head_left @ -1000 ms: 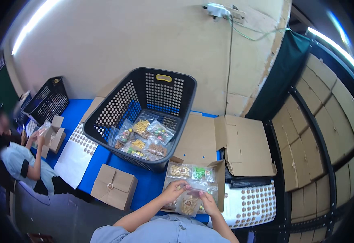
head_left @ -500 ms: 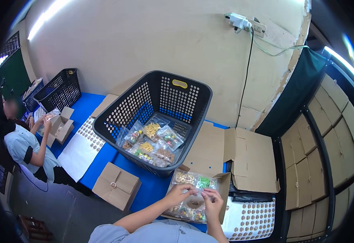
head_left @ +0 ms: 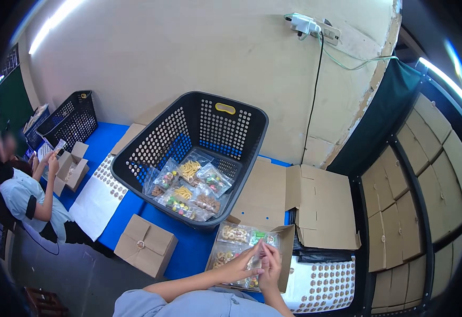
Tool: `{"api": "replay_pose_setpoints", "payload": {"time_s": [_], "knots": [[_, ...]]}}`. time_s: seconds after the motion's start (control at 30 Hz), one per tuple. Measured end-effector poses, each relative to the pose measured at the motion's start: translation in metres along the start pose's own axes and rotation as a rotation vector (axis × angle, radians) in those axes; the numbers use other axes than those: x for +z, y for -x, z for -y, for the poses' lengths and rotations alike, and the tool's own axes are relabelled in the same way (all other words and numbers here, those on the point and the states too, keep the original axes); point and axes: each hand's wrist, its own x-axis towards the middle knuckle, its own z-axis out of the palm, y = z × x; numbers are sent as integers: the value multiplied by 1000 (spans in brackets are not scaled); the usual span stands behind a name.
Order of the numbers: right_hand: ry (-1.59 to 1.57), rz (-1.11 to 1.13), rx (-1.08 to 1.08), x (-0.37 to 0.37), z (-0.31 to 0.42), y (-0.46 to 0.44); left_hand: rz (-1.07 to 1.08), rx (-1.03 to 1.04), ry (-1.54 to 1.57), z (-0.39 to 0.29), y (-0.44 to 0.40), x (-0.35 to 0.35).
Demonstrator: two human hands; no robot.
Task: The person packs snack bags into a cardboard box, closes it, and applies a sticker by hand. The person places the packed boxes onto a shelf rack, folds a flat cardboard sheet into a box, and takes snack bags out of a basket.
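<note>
Carefully, working left to right along the blue bench [head_left: 188,253], we leave the closed box [head_left: 145,243] at the front edge alone and let the basket [head_left: 223,121] stand. Our left hand [head_left: 240,269] is drawn narrow above the open box [head_left: 288,259], its fingers seemingly on one side of a clear bag [head_left: 255,259]; a light pinch near the edge of the plastic serves best. The clear bag is between our hands, over the box and toward its right edge, so nearly edge-on that we cannot tell what it holds. Our right hand [head_left: 270,267] meets the left, fingertips closed on the bag's upper end; we judge that even pressure from both sides keeps the plastic flat and spares the contents. The filled bags [head_left: 235,233] lie along the box's back edge, and we do well to keep our knuckles off them.

Compared with half a second ago, our left hand sits lower, showing more at the box's left edge; the clear bag, then spread between our hands, now looks narrow; and our right hand is closer to the left.
</note>
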Motion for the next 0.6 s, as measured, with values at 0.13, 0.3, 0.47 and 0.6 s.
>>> {"api": "replay_pose_setpoints", "payload": {"time_s": [0.13, 0.3, 0.47, 0.6], "knots": [[160, -93, 30, 1, 15, -8, -48, -36, -128, -10, -5, -10], [-70, -39, 112, -18, 0, -13, -2, -12, -198, -8, 4, -15], [-453, 133, 321, -32, -7, -8, 139, 22, 11, 6, 4, -21], [-435, 147, 328, -35, 0, -13, 175, 44, -26, -6, 3, -28]]}}
